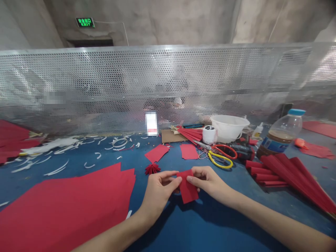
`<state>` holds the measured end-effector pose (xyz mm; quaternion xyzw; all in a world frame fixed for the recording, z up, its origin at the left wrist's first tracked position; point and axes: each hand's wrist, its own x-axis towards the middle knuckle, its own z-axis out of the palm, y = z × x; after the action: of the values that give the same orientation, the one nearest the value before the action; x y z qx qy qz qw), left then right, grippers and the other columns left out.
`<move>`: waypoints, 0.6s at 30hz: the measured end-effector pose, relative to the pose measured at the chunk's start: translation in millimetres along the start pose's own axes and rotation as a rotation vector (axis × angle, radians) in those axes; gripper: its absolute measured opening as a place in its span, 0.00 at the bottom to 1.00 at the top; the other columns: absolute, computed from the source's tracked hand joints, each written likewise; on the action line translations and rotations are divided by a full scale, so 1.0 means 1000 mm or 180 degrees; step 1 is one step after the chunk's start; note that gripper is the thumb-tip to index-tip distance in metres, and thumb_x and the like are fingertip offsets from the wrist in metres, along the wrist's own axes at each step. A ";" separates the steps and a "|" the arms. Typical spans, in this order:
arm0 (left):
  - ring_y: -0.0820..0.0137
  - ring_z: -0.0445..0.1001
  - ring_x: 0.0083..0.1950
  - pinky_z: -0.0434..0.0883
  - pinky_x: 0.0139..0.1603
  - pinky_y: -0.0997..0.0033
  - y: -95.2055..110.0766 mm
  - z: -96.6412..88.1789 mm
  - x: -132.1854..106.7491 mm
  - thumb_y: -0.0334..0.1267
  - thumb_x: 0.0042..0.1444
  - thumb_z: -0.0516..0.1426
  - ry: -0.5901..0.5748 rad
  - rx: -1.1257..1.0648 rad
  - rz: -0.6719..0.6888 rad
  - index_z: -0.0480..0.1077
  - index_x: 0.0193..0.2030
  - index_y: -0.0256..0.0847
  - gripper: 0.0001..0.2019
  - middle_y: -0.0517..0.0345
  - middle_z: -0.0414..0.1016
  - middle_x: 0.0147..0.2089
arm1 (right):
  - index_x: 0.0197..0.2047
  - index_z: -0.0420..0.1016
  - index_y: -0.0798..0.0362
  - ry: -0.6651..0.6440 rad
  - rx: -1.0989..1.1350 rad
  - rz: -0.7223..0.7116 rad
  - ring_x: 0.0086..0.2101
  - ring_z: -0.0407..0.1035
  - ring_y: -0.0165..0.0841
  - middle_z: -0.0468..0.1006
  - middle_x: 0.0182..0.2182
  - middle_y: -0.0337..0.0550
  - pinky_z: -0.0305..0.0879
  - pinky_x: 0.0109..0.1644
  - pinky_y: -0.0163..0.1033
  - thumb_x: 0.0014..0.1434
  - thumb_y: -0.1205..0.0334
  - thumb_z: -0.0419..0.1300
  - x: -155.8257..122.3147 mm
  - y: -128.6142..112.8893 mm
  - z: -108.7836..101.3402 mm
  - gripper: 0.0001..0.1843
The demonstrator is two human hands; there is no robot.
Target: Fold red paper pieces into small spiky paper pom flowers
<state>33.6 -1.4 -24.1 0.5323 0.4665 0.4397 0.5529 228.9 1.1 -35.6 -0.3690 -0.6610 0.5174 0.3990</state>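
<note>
Between my two hands is a small rectangle of red paper (189,191), held a little above the blue table. My left hand (160,190) pinches its left edge between thumb and fingers. At the upper right edge, my right hand (208,180) grips it the same way, thumb on top. Some fingertips are hidden behind the paper. Just beyond the left hand lies a small pleated red paper rosette (152,169). Past that are a loose red paper piece (156,153) and another red paper piece (189,151).
Large red sheets (78,206) cover the table at left, with white paper strips (56,168) behind. At right are scissors (219,155), a thread spool (209,134), a white bowl (229,127), a bottle (282,133) and folded red fans (296,175). A perforated metal screen (105,84) stands behind.
</note>
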 end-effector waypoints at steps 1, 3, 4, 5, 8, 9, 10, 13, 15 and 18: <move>0.66 0.80 0.30 0.77 0.33 0.72 -0.001 0.000 0.001 0.40 0.49 0.65 -0.0012 -0.0053 -0.0025 0.77 0.46 0.32 0.19 0.52 0.83 0.31 | 0.34 0.74 0.58 0.0005 -0.0022 -0.0008 0.25 0.63 0.27 0.73 0.26 0.40 0.59 0.30 0.32 0.62 0.48 0.60 0.000 0.000 0.000 0.19; 0.64 0.81 0.33 0.78 0.34 0.70 -0.002 -0.001 0.002 0.41 0.50 0.65 -0.0052 -0.0101 0.0020 0.78 0.43 0.33 0.16 0.51 0.83 0.32 | 0.34 0.74 0.58 -0.0002 -0.0068 -0.0011 0.25 0.63 0.27 0.73 0.26 0.40 0.59 0.30 0.32 0.62 0.48 0.60 -0.001 -0.001 0.000 0.19; 0.64 0.81 0.33 0.78 0.35 0.70 -0.003 -0.001 0.003 0.42 0.50 0.65 -0.0076 -0.0088 0.0073 0.78 0.40 0.33 0.14 0.51 0.83 0.33 | 0.34 0.74 0.59 -0.0017 -0.0084 -0.0006 0.26 0.63 0.27 0.73 0.26 0.40 0.59 0.30 0.32 0.63 0.48 0.60 -0.001 -0.002 0.000 0.19; 0.64 0.80 0.33 0.78 0.34 0.71 -0.004 -0.001 0.003 0.42 0.50 0.65 -0.0097 -0.0060 0.0131 0.79 0.37 0.33 0.13 0.51 0.83 0.32 | 0.34 0.74 0.59 -0.0027 -0.0095 -0.0002 0.26 0.63 0.27 0.73 0.26 0.40 0.59 0.30 0.33 0.63 0.48 0.59 -0.001 -0.002 0.001 0.19; 0.66 0.79 0.31 0.78 0.33 0.72 -0.006 -0.001 0.005 0.43 0.51 0.65 -0.0109 -0.0006 0.0201 0.79 0.33 0.34 0.12 0.51 0.82 0.32 | 0.35 0.75 0.59 -0.0025 -0.0089 0.0022 0.26 0.64 0.28 0.74 0.26 0.41 0.59 0.31 0.33 0.63 0.48 0.59 0.000 -0.002 0.000 0.19; 0.67 0.79 0.31 0.78 0.33 0.73 -0.006 -0.001 0.005 0.43 0.51 0.65 -0.0112 -0.0011 0.0200 0.79 0.33 0.34 0.12 0.52 0.82 0.32 | 0.35 0.74 0.59 -0.0018 -0.0083 0.0034 0.26 0.64 0.28 0.74 0.26 0.41 0.59 0.31 0.33 0.63 0.48 0.60 0.000 -0.002 0.000 0.19; 0.67 0.79 0.31 0.78 0.33 0.73 -0.006 -0.001 0.005 0.42 0.51 0.65 -0.0122 -0.0021 0.0202 0.79 0.34 0.34 0.12 0.52 0.82 0.32 | 0.35 0.74 0.59 -0.0009 -0.0076 0.0045 0.26 0.64 0.28 0.74 0.26 0.41 0.59 0.31 0.33 0.63 0.48 0.60 0.000 -0.002 0.000 0.19; 0.68 0.79 0.31 0.77 0.33 0.74 -0.005 -0.001 0.004 0.42 0.52 0.65 -0.0158 -0.0050 0.0206 0.80 0.34 0.34 0.11 0.52 0.82 0.32 | 0.34 0.74 0.58 0.0023 -0.0081 0.0050 0.26 0.64 0.28 0.74 0.26 0.41 0.58 0.30 0.33 0.62 0.49 0.60 0.000 -0.001 0.000 0.19; 0.68 0.79 0.31 0.77 0.33 0.74 -0.004 -0.001 0.003 0.42 0.52 0.65 -0.0162 -0.0060 0.0199 0.80 0.35 0.34 0.12 0.51 0.82 0.32 | 0.33 0.73 0.58 0.0037 -0.0084 0.0040 0.25 0.64 0.27 0.73 0.25 0.40 0.58 0.30 0.32 0.62 0.49 0.60 0.000 0.000 0.000 0.19; 0.69 0.78 0.29 0.77 0.32 0.74 -0.003 -0.001 0.002 0.42 0.51 0.65 -0.0140 -0.0050 0.0197 0.81 0.35 0.34 0.12 0.52 0.82 0.32 | 0.33 0.73 0.58 0.0016 -0.0076 0.0049 0.26 0.64 0.27 0.73 0.26 0.40 0.58 0.30 0.32 0.63 0.49 0.60 -0.001 0.000 0.000 0.19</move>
<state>33.1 0.9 -27.4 0.5517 0.4341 0.4484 0.5532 229.6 0.6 -36.0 -0.3802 -0.6632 0.5116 0.3923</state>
